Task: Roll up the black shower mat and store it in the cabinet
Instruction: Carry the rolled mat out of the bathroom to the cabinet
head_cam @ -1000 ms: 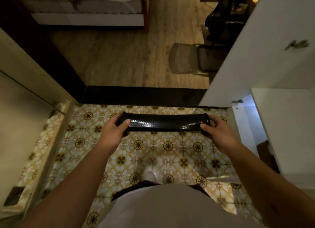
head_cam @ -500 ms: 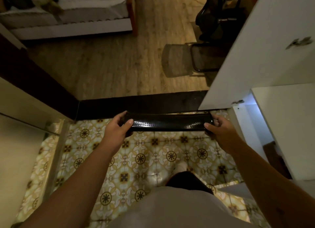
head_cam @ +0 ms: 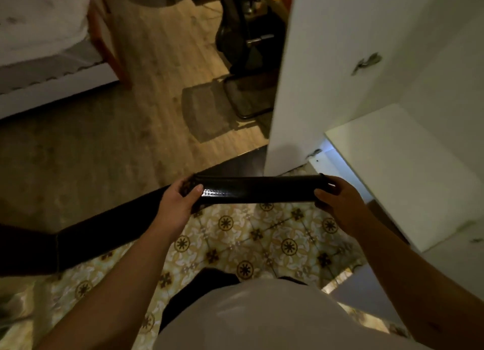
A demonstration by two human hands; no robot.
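Observation:
The black shower mat (head_cam: 258,190) is rolled into a tight, studded tube and hangs level above the patterned tile floor. My left hand (head_cam: 179,205) grips its left end, thumb on top. My right hand (head_cam: 337,205) grips its right end. The white cabinet (head_cam: 403,171) stands just to the right, its door (head_cam: 327,69) swung open toward the room and a dark opening (head_cam: 348,176) showing low beside my right hand.
A dark threshold strip (head_cam: 104,229) separates the tiles from the wooden floor (head_cam: 146,129). A bed (head_cam: 44,48) stands at the far left. A black chair (head_cam: 243,48) with a small mat (head_cam: 209,108) stands behind the cabinet door.
The view has swung to the right and moved closer to the cabinet. Both hands have kept hold of the rolled mat and carried it toward the cabinet opening.

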